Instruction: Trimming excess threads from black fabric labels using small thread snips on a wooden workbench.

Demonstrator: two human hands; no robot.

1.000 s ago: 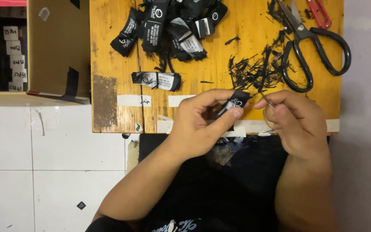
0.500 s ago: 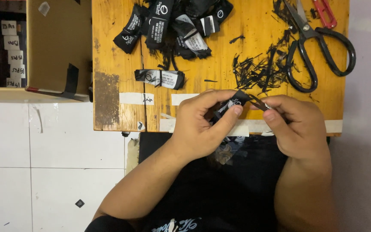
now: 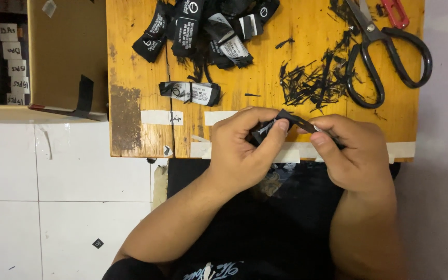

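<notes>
Black woven fabric label, small and folded, sits pinched between the thumb and fingers of the left hand just over the near edge of the yellow wooden bench; half a second ago the right hand held its thin dark tool farther out, and now it has drawn close, closed on that slim tool with its tip touching the label, so the picking at the label looks under way. Toward the far edge lies a heap of black printed labels, one flat label nearer, black thread scraps and black-handled scissors by the right corner. Beyond the left edge, a brown cardboard box holds rows of white-tagged bundles.
</notes>
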